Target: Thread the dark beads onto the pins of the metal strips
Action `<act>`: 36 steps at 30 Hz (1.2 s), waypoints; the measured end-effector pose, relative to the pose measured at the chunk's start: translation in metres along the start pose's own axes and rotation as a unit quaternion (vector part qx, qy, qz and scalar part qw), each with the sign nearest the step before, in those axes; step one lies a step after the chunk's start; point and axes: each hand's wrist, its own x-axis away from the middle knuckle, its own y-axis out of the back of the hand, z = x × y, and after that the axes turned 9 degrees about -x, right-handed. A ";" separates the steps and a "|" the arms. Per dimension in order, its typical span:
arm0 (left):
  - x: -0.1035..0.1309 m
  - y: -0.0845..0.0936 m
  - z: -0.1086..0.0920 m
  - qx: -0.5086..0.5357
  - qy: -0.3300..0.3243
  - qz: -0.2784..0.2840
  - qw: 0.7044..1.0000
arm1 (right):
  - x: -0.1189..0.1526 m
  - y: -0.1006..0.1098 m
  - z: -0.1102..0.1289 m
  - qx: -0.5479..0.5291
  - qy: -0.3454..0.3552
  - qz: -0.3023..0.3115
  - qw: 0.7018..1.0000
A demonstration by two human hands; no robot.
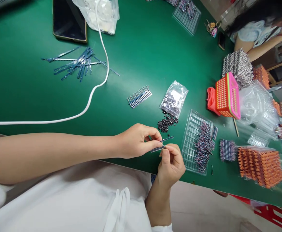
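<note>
My left hand (141,141) reaches in from the left over the table's front edge. Its thumb and fingertips pinch narrow dark-blue strips (157,149), one of which sticks out to the right. My right hand (171,164) is closed close beside it, thumb and forefinger pressed together at the strip's end. Anything smaller between those fingertips is hidden. Small shiny black beads (166,124) lie in a loose heap just beyond my hands, spilling by a clear plastic bag (174,98) with more inside. Farther back lies a row of thin pins on blue strips (140,96).
A clear compartment tray (188,145) holding purple-blue leaded pieces (203,146) is right of my hands. Loose blue strips (80,62), a white cable (90,100) and a phone (69,21) lie left. Orange stacks (260,166) and baskets (224,96) stand right; another person (257,35) sits beyond.
</note>
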 end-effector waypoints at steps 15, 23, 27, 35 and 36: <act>0.000 0.004 -0.004 0.008 0.053 0.050 0.997 | -0.013 0.015 -0.009 -0.224 -0.233 0.126 0.938; 0.001 0.002 -0.002 -0.003 0.049 0.041 0.998 | -0.011 0.015 -0.009 -0.212 -0.241 0.117 0.940; 0.001 0.002 -0.002 -0.002 0.050 0.051 0.997 | -0.012 0.015 -0.009 -0.227 -0.237 0.119 0.937; -0.001 0.000 -0.002 -0.016 0.038 0.048 0.998 | -0.011 0.016 -0.008 -0.206 -0.236 0.120 0.942; -0.001 0.000 -0.002 -0.014 0.037 0.050 0.998 | -0.011 0.016 -0.008 -0.206 -0.237 0.122 0.941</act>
